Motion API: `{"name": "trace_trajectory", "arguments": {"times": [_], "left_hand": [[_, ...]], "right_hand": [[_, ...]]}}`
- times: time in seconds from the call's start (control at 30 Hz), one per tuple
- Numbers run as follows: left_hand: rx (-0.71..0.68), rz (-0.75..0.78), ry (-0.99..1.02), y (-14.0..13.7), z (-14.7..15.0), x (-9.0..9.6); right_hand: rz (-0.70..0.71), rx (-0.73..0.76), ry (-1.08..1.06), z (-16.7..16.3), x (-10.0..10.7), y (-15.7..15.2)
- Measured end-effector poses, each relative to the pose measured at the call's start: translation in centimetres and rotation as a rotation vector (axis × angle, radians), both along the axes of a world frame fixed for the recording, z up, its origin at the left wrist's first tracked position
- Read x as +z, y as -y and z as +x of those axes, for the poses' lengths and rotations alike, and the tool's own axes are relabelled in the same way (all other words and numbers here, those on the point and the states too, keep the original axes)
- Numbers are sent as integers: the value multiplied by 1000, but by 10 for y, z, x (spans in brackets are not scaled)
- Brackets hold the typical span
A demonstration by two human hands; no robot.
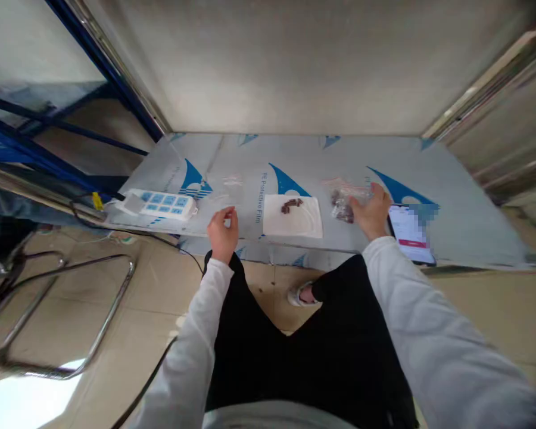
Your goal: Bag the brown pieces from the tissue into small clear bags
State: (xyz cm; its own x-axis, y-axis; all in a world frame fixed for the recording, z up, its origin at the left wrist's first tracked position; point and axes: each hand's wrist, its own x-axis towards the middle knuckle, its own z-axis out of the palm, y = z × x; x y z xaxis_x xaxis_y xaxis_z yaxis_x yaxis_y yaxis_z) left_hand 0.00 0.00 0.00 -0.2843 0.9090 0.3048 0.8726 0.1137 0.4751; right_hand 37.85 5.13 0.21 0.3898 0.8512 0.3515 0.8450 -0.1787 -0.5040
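A clear plastic bag (342, 210) of dark brown pieces lies at the right of the film-covered bench. My right hand (372, 212) is at its right side, thumb and fingers around the edge of the bag. On a white square sheet (276, 225) in the middle, a few small brown pieces (291, 206) form a short curved row. Left of the sheet, my left hand (224, 233) is just over the bench's front edge, thumb and fingertips pinched together. Whatever it may hold is too small to see. Beyond it lies a thin transparent bag (232, 180).
A white power strip (168, 205) with blue sockets sits at the left end, its black cable hanging off the front. A phone (411, 235) with a lit screen lies right of my right hand. A metal chair frame (93, 333) stands on the floor at left.
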Motion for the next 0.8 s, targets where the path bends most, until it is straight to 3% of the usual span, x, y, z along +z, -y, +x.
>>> {"name": "trace_trajectory", "arguments": {"times": [0.1, 0.2, 0.37, 0.6, 0.8], "left_hand": [[65, -2, -41, -38, -9, 1], [97, -29, -66, -57, -16, 1], [135, -53, -93, -62, -24, 1], [208, -102, -133, -84, -38, 8], [230, -6, -114, -76, -39, 26]], "right_hand": [[34, 23, -2, -3, -5, 4], [90, 69, 26, -10, -7, 15], [214, 119, 52, -22, -4, 48], [253, 151, 8, -33, 5, 100], [283, 164, -23, -44, 13, 120]]}}
